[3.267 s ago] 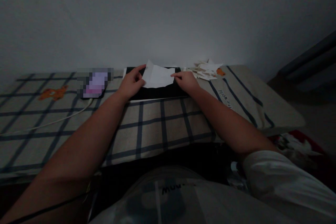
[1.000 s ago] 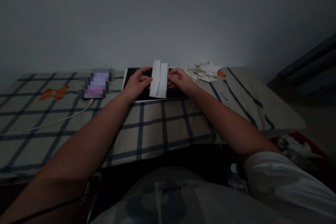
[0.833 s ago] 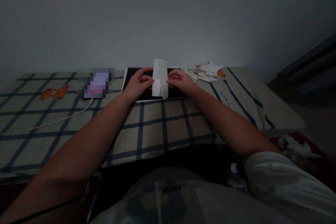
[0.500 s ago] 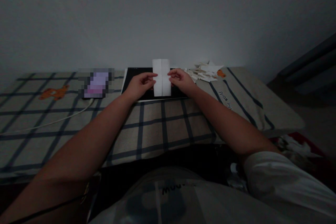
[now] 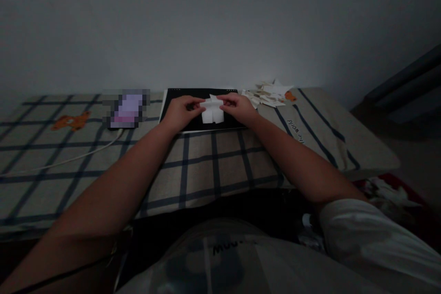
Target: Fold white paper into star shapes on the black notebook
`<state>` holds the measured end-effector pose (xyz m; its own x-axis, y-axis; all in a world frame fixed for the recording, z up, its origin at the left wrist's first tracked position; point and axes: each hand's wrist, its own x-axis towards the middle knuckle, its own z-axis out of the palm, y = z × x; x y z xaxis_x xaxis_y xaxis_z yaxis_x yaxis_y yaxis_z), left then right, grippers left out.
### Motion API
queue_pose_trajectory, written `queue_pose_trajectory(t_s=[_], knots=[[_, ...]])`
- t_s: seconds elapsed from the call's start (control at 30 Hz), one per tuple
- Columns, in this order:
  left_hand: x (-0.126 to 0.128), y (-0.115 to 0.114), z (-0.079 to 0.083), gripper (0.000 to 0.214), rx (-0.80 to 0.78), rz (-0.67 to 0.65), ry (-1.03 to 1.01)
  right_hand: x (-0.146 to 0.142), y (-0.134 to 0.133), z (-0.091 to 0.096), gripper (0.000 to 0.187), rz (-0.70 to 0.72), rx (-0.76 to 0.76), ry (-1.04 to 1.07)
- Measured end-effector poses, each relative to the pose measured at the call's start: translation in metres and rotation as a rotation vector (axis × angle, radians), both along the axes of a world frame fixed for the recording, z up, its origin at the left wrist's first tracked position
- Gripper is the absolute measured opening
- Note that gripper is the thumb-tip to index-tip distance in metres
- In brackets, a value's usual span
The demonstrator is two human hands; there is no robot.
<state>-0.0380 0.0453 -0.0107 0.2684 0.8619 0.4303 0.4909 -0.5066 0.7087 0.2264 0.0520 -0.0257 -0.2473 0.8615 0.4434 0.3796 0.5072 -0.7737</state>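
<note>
A small folded piece of white paper (image 5: 212, 111) lies over a black board (image 5: 179, 101) at the far side of the checked cloth. My left hand (image 5: 182, 111) pinches the paper's upper left part with thumb and fingers closed on it. From the other side my right hand (image 5: 239, 105) pinches the upper right part. The top of the paper is bent down toward me between the two hands.
A phone (image 5: 126, 109) with a lit screen lies left of the board, with a white cable (image 5: 69, 160) running off to the left. A heap of paper scraps (image 5: 270, 93) sits right of the board. A bare wall stands right behind.
The wide sheet was folded into a narrow upright strip. In the last half second the strip's top half came down toward me, leaving a shorter piece between my hands.
</note>
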Motion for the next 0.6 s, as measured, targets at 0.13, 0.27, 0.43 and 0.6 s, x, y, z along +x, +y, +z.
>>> queue_pose_trajectory(t_s=[0.13,0.27,0.43,0.6], knots=[[0.0031,-0.0043,0.0053,0.023,0.085,0.019,-0.035,0.0005,-0.0045,0.0046,0.016,0.005,0.062,-0.001],[0.0055,-0.0076,0.0052,0.025,0.003,-0.002,-0.091,-0.0025,-0.0085,0.0064,0.009,0.014,0.086,0.067],[0.0084,-0.0084,0.0001,0.043,-0.139,-0.063,-0.163,-0.0060,-0.0110,0.0074,0.014,-0.016,-0.058,0.124],[0.0073,-0.0057,-0.0020,0.046,-0.176,-0.062,-0.147,-0.0076,-0.0093,0.0063,0.019,-0.029,-0.130,0.236]])
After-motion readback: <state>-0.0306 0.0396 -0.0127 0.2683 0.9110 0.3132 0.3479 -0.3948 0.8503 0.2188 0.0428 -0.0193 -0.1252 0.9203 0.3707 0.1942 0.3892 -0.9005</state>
